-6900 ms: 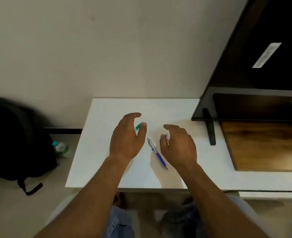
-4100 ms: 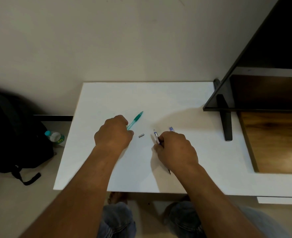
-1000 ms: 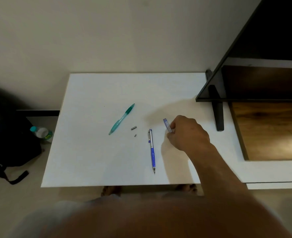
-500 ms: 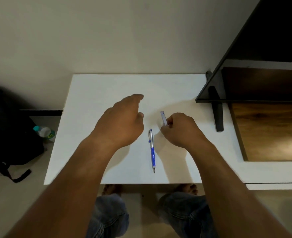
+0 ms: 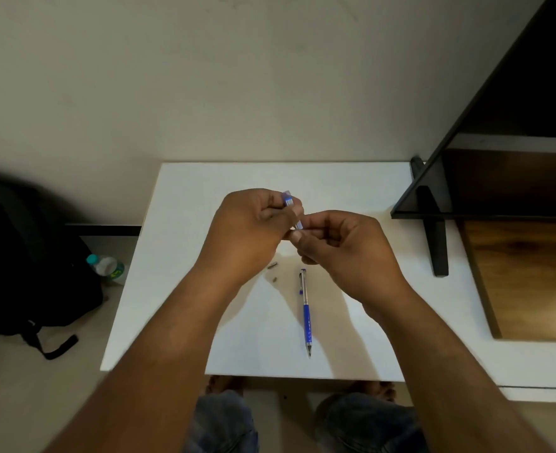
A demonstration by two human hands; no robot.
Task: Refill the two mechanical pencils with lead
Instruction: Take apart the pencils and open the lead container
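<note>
Lead case (image 5: 292, 209), a slim clear-and-blue tube, is held above the bench (image 5: 185, 305) between both hands: the left hand (image 5: 247, 233) pinches its upper part, the right hand (image 5: 345, 250) closes on its lower end. Judged step: opening the case. Keep it over the bench centre, grip it lightly and pull the cap straight, so no lead snaps or scatters. Blue pencil (image 5: 306, 313) lies at 6 o'clock of the hands, tip toward the person. Two small loose parts (image 5: 272, 272) lie at its 10 o'clock. The green pencil is not visible, probably hidden under the left hand.
</note>
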